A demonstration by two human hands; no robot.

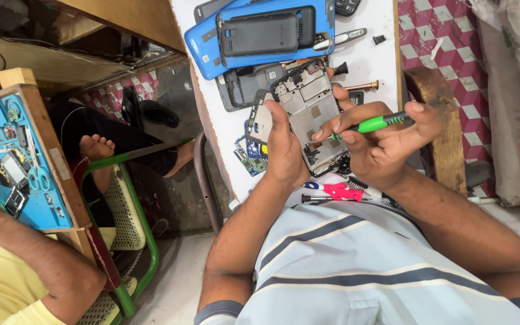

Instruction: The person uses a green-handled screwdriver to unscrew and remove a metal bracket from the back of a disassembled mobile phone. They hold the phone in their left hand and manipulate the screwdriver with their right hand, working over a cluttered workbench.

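Crowding your white bench (pixel 368 60) are blue covers (pixel 212 42); your left hand (pixel 284 150) grips the opened phone (pixel 308 108), right hand (pixel 386 144) fingers pinching a green screwdriver (pixel 374 124) onto it

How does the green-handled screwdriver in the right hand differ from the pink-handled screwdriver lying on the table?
The green-handled screwdriver is gripped by the right hand, with its tip on the opened phone that the left hand holds. The pink-handled screwdriver lies flat and untouched on the white table, near the person's shirt. One handle is green, the other pink. Both are small precision screwdrivers.
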